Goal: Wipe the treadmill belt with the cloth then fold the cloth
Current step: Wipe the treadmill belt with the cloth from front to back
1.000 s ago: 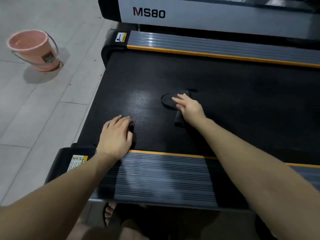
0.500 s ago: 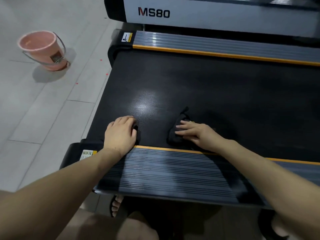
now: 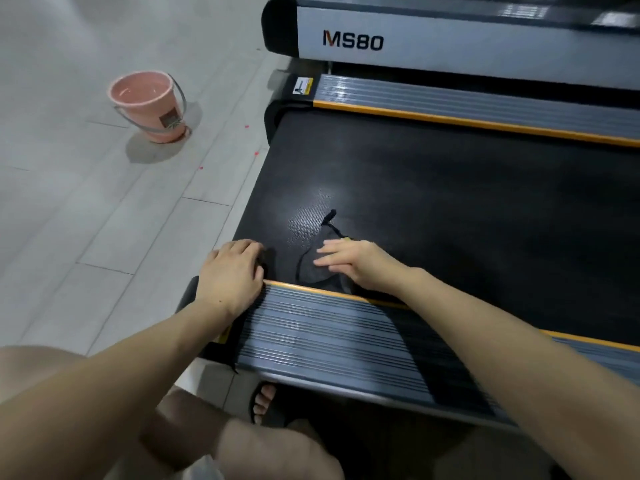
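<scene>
The black treadmill belt [image 3: 450,209] stretches across the view between two grey side rails with orange stripes. A dark cloth [image 3: 315,268] lies bunched on the belt against the near rail, one thin end trailing away from me. My right hand [image 3: 349,261] lies flat on the cloth with straight fingers pointing left. My left hand [image 3: 232,271] rests at the belt's near left corner, fingers curled down over a dark bit of cloth; how firmly it holds is hard to see.
The near side rail [image 3: 329,337] runs under both my forearms. A pink bucket [image 3: 149,105] stands on the grey tiled floor to the left. The console housing marked MS80 [image 3: 353,39] sits beyond the far rail. My sandalled foot [image 3: 263,403] shows below the rail.
My right hand has dragged the cloth from the middle of the belt back to the near rail. My left hand has stayed at the belt's near corner. The view has shifted right.
</scene>
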The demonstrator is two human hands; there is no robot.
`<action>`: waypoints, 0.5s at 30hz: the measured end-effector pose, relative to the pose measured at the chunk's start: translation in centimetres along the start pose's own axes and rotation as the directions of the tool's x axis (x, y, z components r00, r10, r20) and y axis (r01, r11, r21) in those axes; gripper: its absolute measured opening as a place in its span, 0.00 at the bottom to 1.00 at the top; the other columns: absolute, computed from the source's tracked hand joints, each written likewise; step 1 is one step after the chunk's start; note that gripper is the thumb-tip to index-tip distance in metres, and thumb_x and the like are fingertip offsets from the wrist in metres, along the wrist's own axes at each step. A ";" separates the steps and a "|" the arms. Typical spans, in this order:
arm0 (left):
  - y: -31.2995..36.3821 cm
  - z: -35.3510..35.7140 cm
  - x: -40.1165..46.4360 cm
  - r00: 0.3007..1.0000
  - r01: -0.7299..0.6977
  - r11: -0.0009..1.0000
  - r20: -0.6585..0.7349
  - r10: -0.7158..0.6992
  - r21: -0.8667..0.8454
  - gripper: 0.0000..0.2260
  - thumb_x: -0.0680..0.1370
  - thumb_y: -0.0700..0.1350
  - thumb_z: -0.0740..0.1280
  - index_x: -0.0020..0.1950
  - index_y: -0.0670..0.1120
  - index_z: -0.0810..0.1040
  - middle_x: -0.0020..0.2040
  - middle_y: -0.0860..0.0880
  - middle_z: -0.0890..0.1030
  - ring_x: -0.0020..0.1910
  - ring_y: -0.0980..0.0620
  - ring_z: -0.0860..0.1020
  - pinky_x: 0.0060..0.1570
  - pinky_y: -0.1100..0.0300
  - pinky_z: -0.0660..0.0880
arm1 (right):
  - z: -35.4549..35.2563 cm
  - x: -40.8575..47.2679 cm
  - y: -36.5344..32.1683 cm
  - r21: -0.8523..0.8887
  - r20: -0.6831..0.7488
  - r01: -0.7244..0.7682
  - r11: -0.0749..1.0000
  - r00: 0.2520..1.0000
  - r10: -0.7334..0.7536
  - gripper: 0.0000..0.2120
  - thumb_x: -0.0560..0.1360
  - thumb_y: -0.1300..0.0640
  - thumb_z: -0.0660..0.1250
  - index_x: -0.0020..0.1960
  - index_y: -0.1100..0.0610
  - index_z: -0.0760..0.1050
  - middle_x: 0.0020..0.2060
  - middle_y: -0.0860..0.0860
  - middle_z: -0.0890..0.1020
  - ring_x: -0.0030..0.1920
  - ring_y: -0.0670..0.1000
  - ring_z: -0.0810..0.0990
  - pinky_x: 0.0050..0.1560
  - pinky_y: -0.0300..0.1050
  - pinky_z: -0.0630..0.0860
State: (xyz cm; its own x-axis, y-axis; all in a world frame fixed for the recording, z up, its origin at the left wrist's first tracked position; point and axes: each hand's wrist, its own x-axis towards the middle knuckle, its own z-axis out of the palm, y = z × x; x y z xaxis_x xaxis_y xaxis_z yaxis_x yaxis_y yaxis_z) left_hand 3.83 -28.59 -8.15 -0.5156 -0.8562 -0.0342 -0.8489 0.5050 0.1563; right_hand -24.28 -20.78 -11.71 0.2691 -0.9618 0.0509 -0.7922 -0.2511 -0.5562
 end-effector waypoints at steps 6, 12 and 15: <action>-0.5 0.5 -0.3 0.999 -0.028 0.999 0.032 0.029 -0.039 0.18 0.79 0.47 0.61 0.69 0.50 0.75 0.71 0.50 0.75 0.71 0.47 0.71 0.67 0.47 0.67 | -1.9 -4.8 1.7 0.016 0.017 -0.033 0.999 0.999 0.033 0.17 0.78 0.57 0.69 0.65 0.46 0.78 0.67 0.44 0.76 0.74 0.44 0.65 0.75 0.48 0.61; -3.1 -1.3 1.3 0.999 -0.001 0.997 0.036 0.003 -0.077 0.17 0.78 0.46 0.61 0.66 0.51 0.75 0.70 0.51 0.75 0.69 0.45 0.71 0.64 0.47 0.70 | 1.8 1.1 -1.4 -0.006 -0.051 0.017 1.000 0.999 -0.018 0.14 0.77 0.58 0.70 0.63 0.50 0.80 0.67 0.48 0.77 0.73 0.50 0.67 0.76 0.45 0.58; -4.5 -2.2 2.5 0.998 -0.037 0.999 0.057 0.039 -0.033 0.17 0.78 0.47 0.62 0.66 0.51 0.75 0.71 0.49 0.74 0.70 0.44 0.71 0.63 0.46 0.70 | 3.4 6.2 -2.9 -0.031 -0.020 0.051 0.998 0.998 -0.051 0.14 0.78 0.57 0.69 0.62 0.49 0.80 0.67 0.48 0.77 0.73 0.50 0.68 0.75 0.47 0.61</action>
State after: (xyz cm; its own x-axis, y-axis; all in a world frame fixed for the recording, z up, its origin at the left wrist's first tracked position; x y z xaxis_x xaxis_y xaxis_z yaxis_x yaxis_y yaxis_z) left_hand 6.65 -33.28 -6.75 -0.5542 -0.8281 -0.0845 -0.8247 0.5326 0.1901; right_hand -18.48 -25.65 -12.58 0.2981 -0.9497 0.0963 -0.7942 -0.3028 -0.5269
